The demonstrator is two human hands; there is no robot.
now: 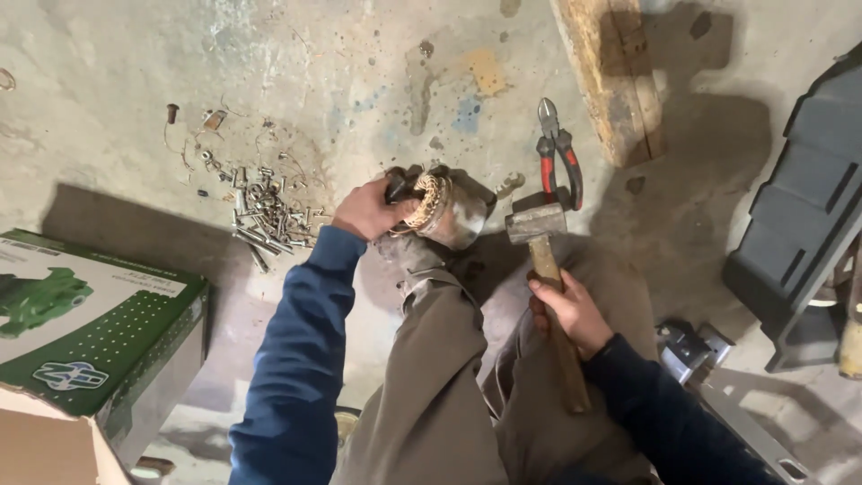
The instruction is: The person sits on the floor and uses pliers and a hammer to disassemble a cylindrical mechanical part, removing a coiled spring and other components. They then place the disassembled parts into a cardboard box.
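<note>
Head view, left to right: scattered bolts (265, 216) on the far floor; left hand (368, 211) clasping a motor stator (449, 208) with copper windings; right hand (570, 310), nearer, gripping a wooden-handled hammer (536, 224) just right of it.

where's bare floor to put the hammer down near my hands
Bare concrete lies above the motor part, between the screw pile and the wooden plank. Another patch lies right of the pliers, toward the dark case. The screw pile by the left hand is crowded.
</note>
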